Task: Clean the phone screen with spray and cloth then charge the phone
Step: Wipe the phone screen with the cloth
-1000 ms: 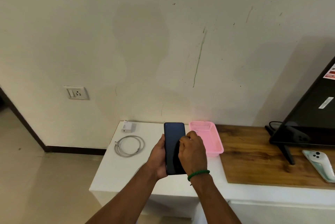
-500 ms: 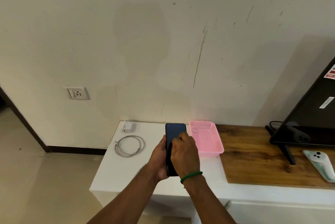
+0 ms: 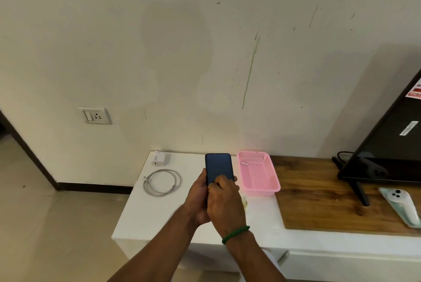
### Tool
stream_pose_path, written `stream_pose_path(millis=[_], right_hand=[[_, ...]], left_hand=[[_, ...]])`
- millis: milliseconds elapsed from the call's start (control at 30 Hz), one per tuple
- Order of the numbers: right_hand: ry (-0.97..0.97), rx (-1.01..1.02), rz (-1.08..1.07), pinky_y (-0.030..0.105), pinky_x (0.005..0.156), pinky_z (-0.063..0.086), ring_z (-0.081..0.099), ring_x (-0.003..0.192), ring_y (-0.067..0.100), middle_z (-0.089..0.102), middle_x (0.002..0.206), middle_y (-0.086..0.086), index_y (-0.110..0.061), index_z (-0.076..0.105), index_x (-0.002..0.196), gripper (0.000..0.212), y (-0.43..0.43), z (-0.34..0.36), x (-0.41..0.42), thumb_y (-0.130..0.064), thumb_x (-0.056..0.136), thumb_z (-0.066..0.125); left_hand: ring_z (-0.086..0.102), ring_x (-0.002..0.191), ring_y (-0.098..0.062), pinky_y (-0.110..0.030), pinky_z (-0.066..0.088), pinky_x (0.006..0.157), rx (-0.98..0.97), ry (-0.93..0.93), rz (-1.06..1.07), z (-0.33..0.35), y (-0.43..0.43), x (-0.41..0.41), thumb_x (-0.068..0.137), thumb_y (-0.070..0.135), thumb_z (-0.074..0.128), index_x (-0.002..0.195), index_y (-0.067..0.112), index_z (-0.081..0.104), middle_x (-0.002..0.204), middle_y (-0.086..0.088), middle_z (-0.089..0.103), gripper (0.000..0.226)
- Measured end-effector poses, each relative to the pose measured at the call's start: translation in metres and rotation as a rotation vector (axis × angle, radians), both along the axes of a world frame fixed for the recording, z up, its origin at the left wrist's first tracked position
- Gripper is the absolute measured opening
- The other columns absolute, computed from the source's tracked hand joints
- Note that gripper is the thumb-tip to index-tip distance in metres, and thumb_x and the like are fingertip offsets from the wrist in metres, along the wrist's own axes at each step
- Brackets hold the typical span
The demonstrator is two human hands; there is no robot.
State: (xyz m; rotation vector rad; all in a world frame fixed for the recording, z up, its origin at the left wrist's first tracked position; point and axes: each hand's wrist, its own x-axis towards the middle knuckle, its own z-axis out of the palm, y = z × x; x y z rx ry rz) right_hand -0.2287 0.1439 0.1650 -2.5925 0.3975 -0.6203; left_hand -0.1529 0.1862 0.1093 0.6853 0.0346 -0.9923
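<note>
Shifts right hand (image 3: 224, 204) leftward since a second ago, over lower half of phone (image 3: 218, 166), fingers curled against screen; cannot tell whether clutching anything. Grips phone's left edge in left hand (image 3: 197, 199), holding it above white table (image 3: 136, 218), between coiled cable (image 3: 162, 182) and pink basket (image 3: 259, 191).

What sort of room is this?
Probably a living room in a home: a flat TV stands on a low cabinet with a wood top, a socket sits in the painted wall, and the floor is tiled.
</note>
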Motion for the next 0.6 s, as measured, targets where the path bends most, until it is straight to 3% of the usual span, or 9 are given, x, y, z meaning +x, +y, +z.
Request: stream_pose_path(millis=[67,200,333,500,600], right_hand=[[-0.031,-0.057,0.036,0.032,0.072,0.057,0.062,0.077,0.028,0.065,0.086,0.014,0.0,0.068,0.08,0.01,-0.007,0.003,-0.001,-0.009,0.081,0.066],[-0.048,-0.087,0.008,0.03,0.063,0.05,0.057,0.071,0.026,0.061,0.084,0.014,-0.001,0.065,0.075,0.011,-0.03,0.004,0.0,-0.006,0.084,0.06],[-0.043,-0.062,-0.06,0.033,0.06,0.053,0.055,0.066,0.024,0.061,0.081,0.013,-0.002,0.064,0.072,0.012,-0.045,0.003,0.001,-0.005,0.084,0.061],[-0.064,-0.04,-0.076,0.034,0.053,0.055,0.057,0.059,0.025,0.062,0.074,0.014,-0.002,0.064,0.067,0.011,-0.046,0.003,-0.002,0.0,0.075,0.071],[-0.061,-0.042,-0.063,0.033,0.054,0.055,0.058,0.059,0.025,0.063,0.073,0.015,-0.001,0.064,0.067,0.012,-0.044,0.002,-0.001,0.0,0.073,0.074]], left_hand=[[0.056,0.111,-0.027,-0.038,0.042,0.097,-0.024,0.019,-0.021,0.006,0.002,0.002,0.092,0.058,0.041,0.131,0.011,0.057,0.12,-0.011,0.061,0.063],[0.066,0.091,-0.026,-0.038,0.052,0.081,0.019,0.018,-0.035,0.006,0.003,0.005,0.086,0.061,0.048,0.114,0.015,0.069,0.106,-0.01,0.068,0.058],[0.065,0.092,-0.03,-0.046,0.05,0.088,0.091,0.031,-0.041,0.005,0.002,0.005,0.091,0.067,0.033,0.113,0.016,0.068,0.109,-0.012,0.068,0.066],[0.063,0.097,-0.032,-0.056,0.041,0.102,0.143,0.041,-0.041,0.003,0.001,0.004,0.09,0.071,0.03,0.117,0.017,0.067,0.114,-0.012,0.067,0.071],[0.065,0.094,-0.03,-0.051,0.043,0.1,0.141,0.032,-0.036,0.004,0.001,0.004,0.09,0.07,0.03,0.115,0.016,0.069,0.111,-0.012,0.068,0.071]])
